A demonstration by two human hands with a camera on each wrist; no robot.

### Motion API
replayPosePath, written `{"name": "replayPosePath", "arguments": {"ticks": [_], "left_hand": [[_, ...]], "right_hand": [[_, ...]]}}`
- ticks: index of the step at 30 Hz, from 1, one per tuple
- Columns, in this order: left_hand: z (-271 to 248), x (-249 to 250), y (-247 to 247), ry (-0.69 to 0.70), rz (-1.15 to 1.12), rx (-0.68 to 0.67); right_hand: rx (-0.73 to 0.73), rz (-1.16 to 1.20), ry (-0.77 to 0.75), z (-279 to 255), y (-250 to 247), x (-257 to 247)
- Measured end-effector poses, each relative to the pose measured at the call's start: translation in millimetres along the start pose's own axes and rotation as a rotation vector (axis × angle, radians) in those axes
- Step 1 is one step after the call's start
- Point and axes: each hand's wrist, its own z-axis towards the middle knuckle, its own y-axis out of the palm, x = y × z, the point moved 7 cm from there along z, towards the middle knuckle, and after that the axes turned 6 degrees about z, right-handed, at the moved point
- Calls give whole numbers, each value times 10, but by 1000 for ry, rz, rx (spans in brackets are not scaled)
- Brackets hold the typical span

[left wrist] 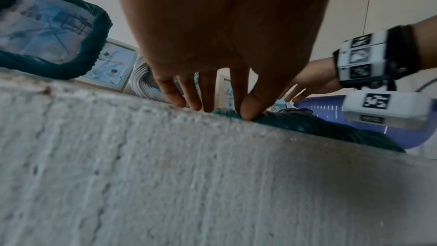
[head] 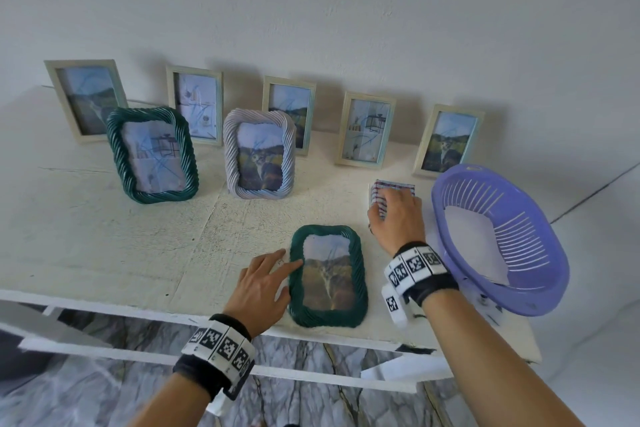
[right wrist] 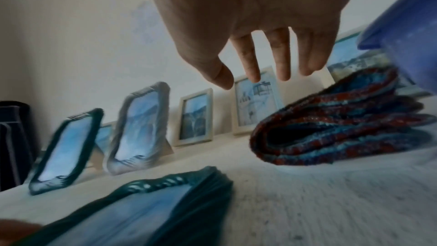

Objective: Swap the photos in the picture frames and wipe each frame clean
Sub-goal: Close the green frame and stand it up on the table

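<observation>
A dark green rope-edged picture frame [head: 328, 276] is laid flat, photo up, near the front edge of the white desk [head: 104, 236]. Its left edge is touched by the straight, spread fingers of the left hand [head: 260, 282]. The right hand [head: 396, 217] is held over a folded checked cloth [head: 393, 188], fingers apart and empty, beside a purple plastic basket [head: 498, 239].

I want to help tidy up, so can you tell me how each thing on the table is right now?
Flat green frame: lying face up, photo inside.
Left hand: open, fingers touching the flat green frame's edge.
Right hand: open, reaching over the cloth.
Cloth: folded, on the table.
Standing green frame: upright.
White rope frame: upright.
Five plain frames: upright along the wall.
Purple basket: tilted.
</observation>
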Motion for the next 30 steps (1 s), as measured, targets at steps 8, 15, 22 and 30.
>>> {"name": "replayPosePath", "arguments": {"ticks": [8,15,22,30], "left_hand": [[15,-9,-15,8,-13,-15],[50,-37,-63,10,-23,-20],[157,-65,-126,25,12,-142],[464,59,-306,107,182,-248]], "right_hand": [[-410,-280,379,269,596,441],[-346,-371,302,316,596,465],[-187,-66,147,456,372,527],[-360,-107,-217,-377,541,-26]]}}
